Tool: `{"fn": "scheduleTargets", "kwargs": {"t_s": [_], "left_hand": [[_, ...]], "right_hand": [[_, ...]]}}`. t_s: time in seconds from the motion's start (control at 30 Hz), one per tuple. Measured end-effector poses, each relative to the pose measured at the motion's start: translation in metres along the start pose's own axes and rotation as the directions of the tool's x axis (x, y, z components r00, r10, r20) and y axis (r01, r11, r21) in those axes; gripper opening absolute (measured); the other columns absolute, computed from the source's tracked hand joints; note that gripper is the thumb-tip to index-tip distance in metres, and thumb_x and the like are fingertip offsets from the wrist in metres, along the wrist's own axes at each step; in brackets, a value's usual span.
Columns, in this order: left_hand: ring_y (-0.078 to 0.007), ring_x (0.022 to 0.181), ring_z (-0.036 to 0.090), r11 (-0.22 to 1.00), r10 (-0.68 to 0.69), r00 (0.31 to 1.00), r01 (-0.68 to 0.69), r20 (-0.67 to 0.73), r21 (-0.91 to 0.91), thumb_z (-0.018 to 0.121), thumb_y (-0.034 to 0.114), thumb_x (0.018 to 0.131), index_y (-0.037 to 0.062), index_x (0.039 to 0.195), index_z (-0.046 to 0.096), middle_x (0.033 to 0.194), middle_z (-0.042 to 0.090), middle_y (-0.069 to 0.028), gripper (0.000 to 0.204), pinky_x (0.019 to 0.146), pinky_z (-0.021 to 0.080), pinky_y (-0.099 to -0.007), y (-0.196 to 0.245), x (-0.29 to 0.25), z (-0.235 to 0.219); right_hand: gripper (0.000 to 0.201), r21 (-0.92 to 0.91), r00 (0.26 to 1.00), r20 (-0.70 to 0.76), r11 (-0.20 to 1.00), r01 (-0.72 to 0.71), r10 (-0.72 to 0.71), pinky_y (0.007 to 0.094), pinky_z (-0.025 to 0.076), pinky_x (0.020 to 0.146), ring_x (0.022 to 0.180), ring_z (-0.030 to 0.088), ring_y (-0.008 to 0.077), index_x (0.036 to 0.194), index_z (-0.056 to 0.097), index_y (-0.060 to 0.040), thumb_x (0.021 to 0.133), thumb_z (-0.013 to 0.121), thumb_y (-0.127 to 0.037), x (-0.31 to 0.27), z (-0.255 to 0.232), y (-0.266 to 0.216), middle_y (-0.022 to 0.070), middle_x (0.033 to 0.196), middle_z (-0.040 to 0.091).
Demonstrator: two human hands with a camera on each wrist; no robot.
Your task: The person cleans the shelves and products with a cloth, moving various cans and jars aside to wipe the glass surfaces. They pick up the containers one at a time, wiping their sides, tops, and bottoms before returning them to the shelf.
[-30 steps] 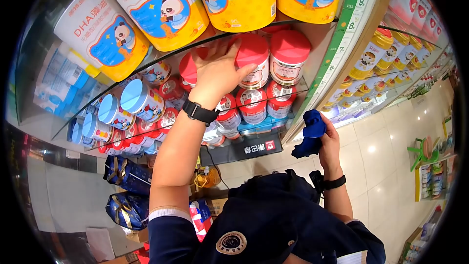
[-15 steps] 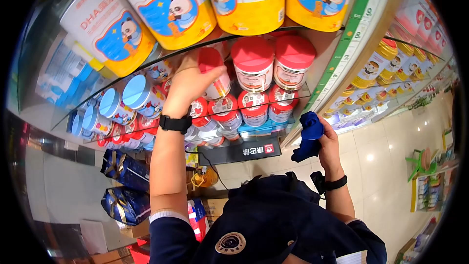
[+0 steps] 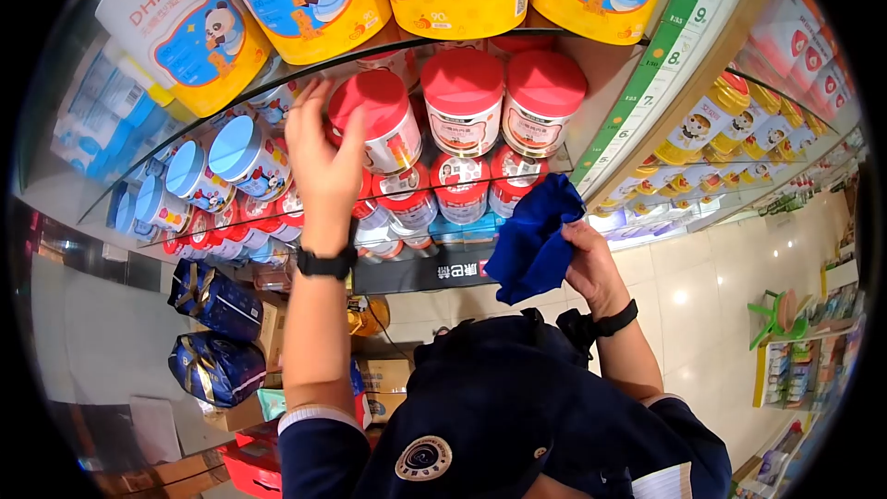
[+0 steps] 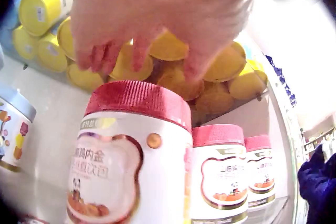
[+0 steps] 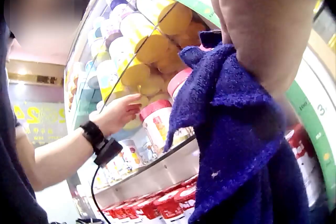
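Note:
My left hand (image 3: 323, 166) is just left of a white canister with a pink-red lid (image 3: 374, 120), fingers spread and apart from it. In the left wrist view, the fingers hang loosely above the canister's ribbed lid (image 4: 139, 100). Two matching canisters (image 3: 462, 111) stand to its right in the same front row on the glass shelf. My right hand (image 3: 591, 268) grips a dark blue cloth (image 3: 531, 245) in front of the shelf's right end. The cloth (image 5: 231, 124) hangs down in folds in the right wrist view and hides part of the shelf.
Large yellow-and-white panda tubs (image 3: 591, 0) fill the shelf above. Blue-lidded tubs (image 3: 248, 157) stand to the left, with red-lidded cans (image 3: 459, 187) on the level below. A green height scale (image 3: 637, 97) runs down the right post. Dark blue gift bags (image 3: 217, 365) sit on boxes below left.
My left hand held the leftmost pink-lidded canister half a second ago and has since let it go, moving left. My right hand has come leftward toward the shelf, the cloth now spread wider.

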State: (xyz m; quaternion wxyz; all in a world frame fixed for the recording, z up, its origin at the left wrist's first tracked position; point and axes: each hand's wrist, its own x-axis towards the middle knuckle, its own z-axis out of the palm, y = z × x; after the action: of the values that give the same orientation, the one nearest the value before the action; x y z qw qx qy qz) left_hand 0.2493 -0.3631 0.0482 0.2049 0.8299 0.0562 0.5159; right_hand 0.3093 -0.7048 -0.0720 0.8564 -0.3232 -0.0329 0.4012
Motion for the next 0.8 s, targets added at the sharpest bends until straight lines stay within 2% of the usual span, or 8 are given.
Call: {"fn": "scheduleTargets", "kwargs": {"t_s": [0.1,0.2,0.37,0.47,0.5,0.6,0.63,0.8], "left_hand": [[-0.0181,0.095,0.059,0.931,-0.227,0.972,0.197,-0.065,-0.308,0.062,0.006,0.091,0.0005,0.106,0.062,0.099,0.064,-0.0088,0.017,0.082,0.047,-0.03,0.022,-0.06,-0.015],[-0.0175,0.107,0.058,0.693,-0.47,0.771,0.624,0.43,-0.362,0.064,0.003,0.085,0.0034,0.12,0.059,0.115,0.062,-0.008,0.035,0.095,0.044,-0.0316,0.038,-0.136,-0.009],[-0.0273,0.138,0.035,0.562,-0.249,0.525,0.763,0.814,-0.32,0.071,0.007,0.077,0.0037,0.144,0.04,0.148,0.038,-0.0163,0.074,0.114,0.026,-0.0378,0.034,-0.205,0.019],[-0.0227,0.129,0.045,0.289,-0.099,0.293,0.923,0.951,-0.254,0.071,0.007,0.079,0.0016,0.138,0.047,0.14,0.049,-0.0141,0.063,0.11,0.033,-0.0363,0.042,-0.213,0.02],[-0.0123,0.107,0.057,0.291,-0.046,0.29,0.919,0.956,-0.265,0.067,0.01,0.087,0.0019,0.126,0.058,0.116,0.065,-0.0061,0.041,0.096,0.045,-0.0315,0.044,-0.215,0.016],[-0.0091,0.097,0.06,0.231,-0.277,0.157,0.969,0.948,-0.093,0.061,0.01,0.092,0.0023,0.124,0.06,0.11,0.066,-0.0031,0.033,0.088,0.049,-0.0277,0.06,-0.195,-0.017],[-0.0069,0.087,0.061,0.154,-0.393,0.405,0.914,0.825,-0.376,0.057,0.01,0.094,0.0029,0.117,0.062,0.103,0.067,-0.0016,0.024,0.079,0.051,-0.0236,0.034,-0.25,0.005],[-0.0137,0.084,0.065,-0.298,-0.768,0.177,0.751,0.616,-0.589,0.049,0.012,0.098,0.001,0.112,0.059,0.097,0.067,-0.0046,0.02,0.076,0.054,-0.0256,0.037,-0.257,-0.014]], "right_hand": [[0.036,-0.004,0.999,-0.026,0.999,-0.039,0.039,0.0378,0.05,0.096,0.105,0.063,0.0234,0.125,0.052,0.0018,0.093,0.056,-0.013,0.001,0.011,0.002,0.0114,0.112,0.063],[0.041,0.005,0.986,0.066,0.988,-0.154,0.153,0.04,0.049,0.099,0.11,0.062,0.0262,0.127,0.051,0.0029,0.092,0.058,-0.019,0.01,0.015,0.011,0.0146,0.121,0.062],[0.044,-0.191,0.876,0.258,0.911,-0.366,0.407,0.0369,0.052,0.094,0.105,0.064,0.0236,0.13,0.051,0.004,0.092,0.06,-0.017,0.025,0.016,0.02,0.0148,0.12,0.063],[0.045,-0.304,0.818,0.264,0.849,-0.432,0.511,0.0357,0.051,0.096,0.107,0.063,0.0217,0.132,0.05,0.0042,0.093,0.06,-0.015,0.031,0.026,0.023,0.0142,0.122,0.062],[0.045,-0.318,0.775,0.332,0.837,-0.444,0.537,0.0343,0.049,0.097,0.108,0.062,0.0195,0.134,0.05,0.0023,0.093,0.06,-0.015,0.034,0.031,0.023,0.0121,0.123,0.062],[0.044,-0.424,0.732,0.377,0.809,-0.408,0.567,0.0323,0.047,0.098,0.11,0.061,0.0182,0.134,0.051,0.0001,0.093,0.061,-0.016,0.05,0.024,0.029,0.0094,0.123,0.062],[0.041,-0.444,0.726,0.382,0.803,-0.398,0.572,0.0299,0.047,0.095,0.108,0.061,0.015,0.131,0.055,-0.0031,0.092,0.063,-0.012,0.053,0.03,0.031,0.0053,0.12,0.063],[0.032,-0.723,0.864,0.254,0.679,-0.129,0.435,0.0259,0.047,0.086,0.092,0.059,0.0084,0.121,0.061,-0.0047,0.089,0.063,-0.004,0.064,0.06,0.062,-0.0027,0.104,0.065]]}}
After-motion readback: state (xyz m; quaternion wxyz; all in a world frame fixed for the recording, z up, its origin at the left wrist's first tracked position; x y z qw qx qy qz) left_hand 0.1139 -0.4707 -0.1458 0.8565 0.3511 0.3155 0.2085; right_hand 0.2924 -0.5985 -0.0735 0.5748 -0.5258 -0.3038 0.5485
